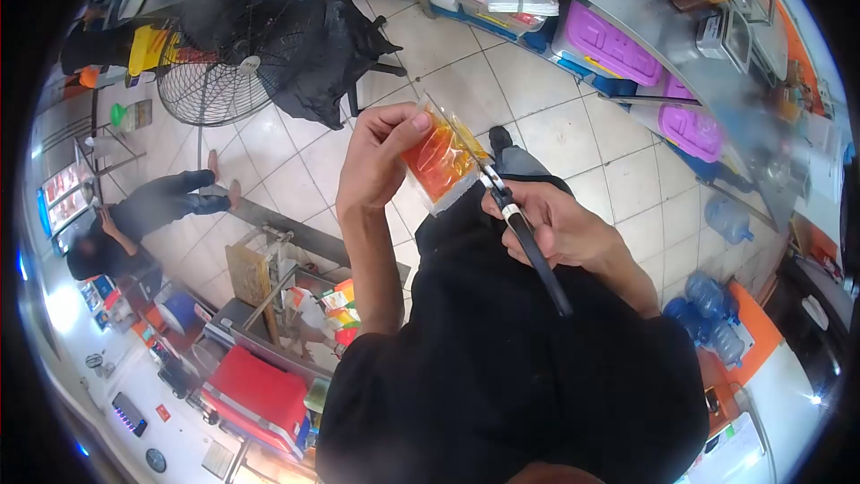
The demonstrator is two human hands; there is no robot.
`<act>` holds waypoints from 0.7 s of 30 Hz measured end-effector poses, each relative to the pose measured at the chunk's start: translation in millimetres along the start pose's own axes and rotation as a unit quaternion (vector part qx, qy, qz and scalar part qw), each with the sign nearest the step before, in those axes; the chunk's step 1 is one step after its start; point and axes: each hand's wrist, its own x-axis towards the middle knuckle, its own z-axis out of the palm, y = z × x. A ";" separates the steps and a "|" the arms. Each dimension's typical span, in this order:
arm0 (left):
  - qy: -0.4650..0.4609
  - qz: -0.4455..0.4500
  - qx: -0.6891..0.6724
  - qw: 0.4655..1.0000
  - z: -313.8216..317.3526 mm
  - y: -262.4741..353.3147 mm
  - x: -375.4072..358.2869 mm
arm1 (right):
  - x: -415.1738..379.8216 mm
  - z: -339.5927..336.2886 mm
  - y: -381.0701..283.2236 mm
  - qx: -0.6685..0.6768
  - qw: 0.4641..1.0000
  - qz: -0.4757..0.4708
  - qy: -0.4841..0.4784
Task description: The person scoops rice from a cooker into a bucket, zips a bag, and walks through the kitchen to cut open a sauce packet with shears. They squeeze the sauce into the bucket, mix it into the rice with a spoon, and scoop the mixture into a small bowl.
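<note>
The orange packet (439, 168) juts rightward from the left grip (378, 154).

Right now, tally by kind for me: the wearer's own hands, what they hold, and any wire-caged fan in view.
Hands: 2 (left hand, right hand)
Held packets: 1 (orange packet)
Held tools: 1 (black-handled scissors)
Fans: 1 (wire-caged fan)
Total: 5

Free room over the tiled floor (560, 139); scissors (537, 255) obstruct the packet's (437, 166) right edge
</note>
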 end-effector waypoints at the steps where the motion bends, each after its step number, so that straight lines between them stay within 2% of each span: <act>1: 0.000 0.000 0.000 1.000 1.4 0.4 -0.3 | 0.1 4.2 -3.9 0.000 1.000 0.000 0.000; 4: 0.014 -0.002 -0.014 1.000 3.7 0.2 -0.2 | -0.8 5.1 -3.8 -0.020 0.999 0.024 0.010; 9: 0.065 0.020 0.009 0.998 -1.6 2.3 0.4 | -10.1 1.1 7.6 0.027 0.998 -0.040 -0.043; 12: 0.075 0.033 0.018 0.996 -1.7 1.0 -1.5 | -13.8 8.9 1.2 0.024 0.999 -0.001 -0.026; 14: 0.070 0.031 0.014 0.997 -3.4 2.1 -3.1 | -13.7 10.4 1.2 0.017 1.000 0.016 -0.011; 21: 0.047 0.033 0.032 0.998 -3.3 1.8 -6.4 | -8.9 6.2 9.1 0.029 0.999 -0.014 -0.033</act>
